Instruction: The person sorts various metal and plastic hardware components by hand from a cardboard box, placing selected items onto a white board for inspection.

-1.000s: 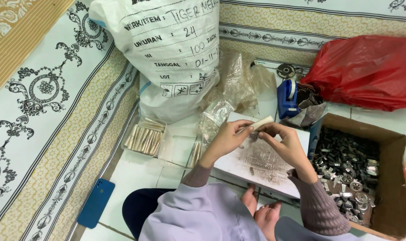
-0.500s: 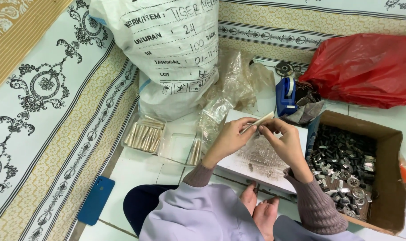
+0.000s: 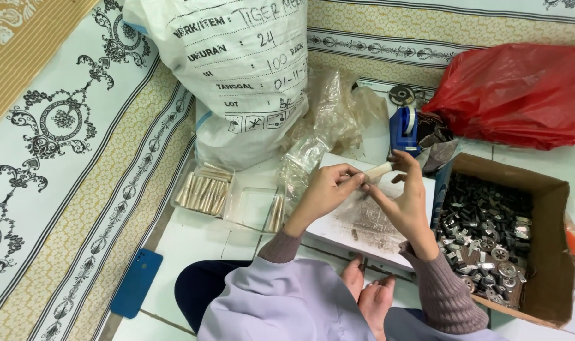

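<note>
Both my hands hold a small cream paper roll above a white board strewn with tiny metal bits. My left hand pinches the roll's left end between thumb and fingers. My right hand grips its right end with the fingers curled. An open cardboard box full of small metal parts sits right of the board. Finished cream rolls lie in a clear tray to the left, with a few more rolls in a second tray.
A big white sack stands at the back with crumpled clear plastic bags beside it. A red plastic bag lies at back right, a blue tape dispenser near it. A blue phone lies on the floor left of my knees.
The roll and both hands have risen slightly and shifted right above the board; the fingers have turned around the roll. Everything else stays as it was.
</note>
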